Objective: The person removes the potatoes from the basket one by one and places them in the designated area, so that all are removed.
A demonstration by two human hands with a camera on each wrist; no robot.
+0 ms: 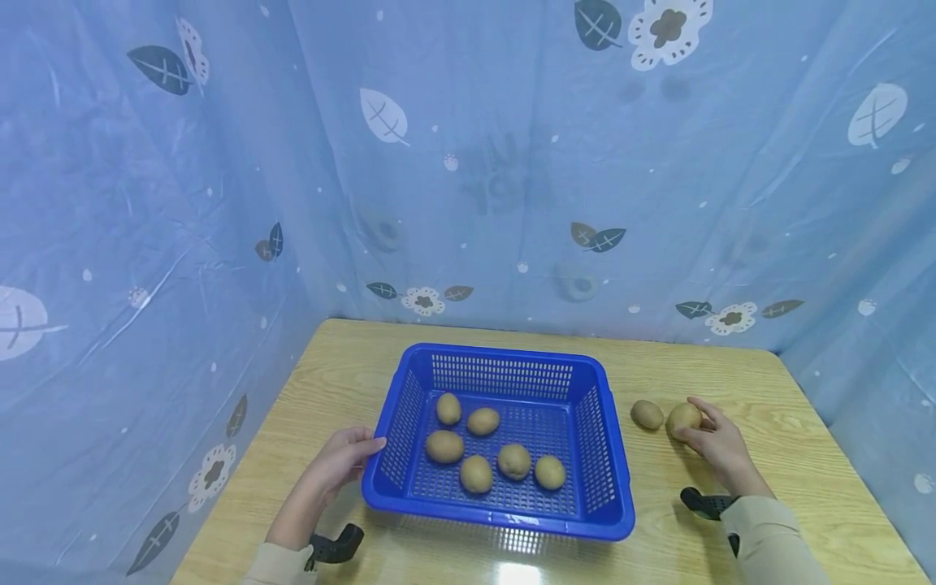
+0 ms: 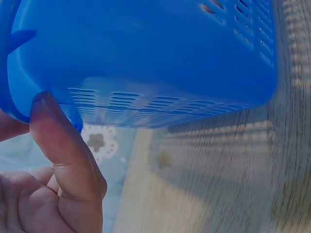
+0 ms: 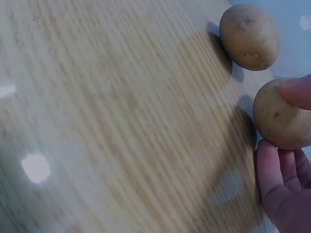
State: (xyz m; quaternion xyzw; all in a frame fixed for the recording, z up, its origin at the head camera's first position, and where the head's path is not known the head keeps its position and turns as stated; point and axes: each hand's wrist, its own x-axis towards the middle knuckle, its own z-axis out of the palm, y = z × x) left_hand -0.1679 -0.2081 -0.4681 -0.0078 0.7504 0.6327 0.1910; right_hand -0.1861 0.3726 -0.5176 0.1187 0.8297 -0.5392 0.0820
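My left hand (image 1: pixel 342 460) grips the left rim of a blue plastic basket (image 1: pixel 497 520), thumb over the edge; the left wrist view shows that thumb (image 2: pixel 65 145) pressed to the rim. Several potatoes (image 1: pixel 444 447) lie on the basket's slotted floor. To the right of the basket, my right hand (image 1: pixel 718 445) holds a potato (image 1: pixel 683 418) between thumb and fingers. In the right wrist view this potato (image 3: pixel 277 116) has the thumb on top and fingers beneath. Another potato (image 1: pixel 647 414) lies just left of it on the table.
The basket stands on a light wood-grain table (image 1: pixel 351 349). A blue curtain (image 1: pixel 497 179) with leaf and flower prints hangs behind and along the sides. Black wrist mounts (image 1: pixel 338 544) are strapped near both sleeves.
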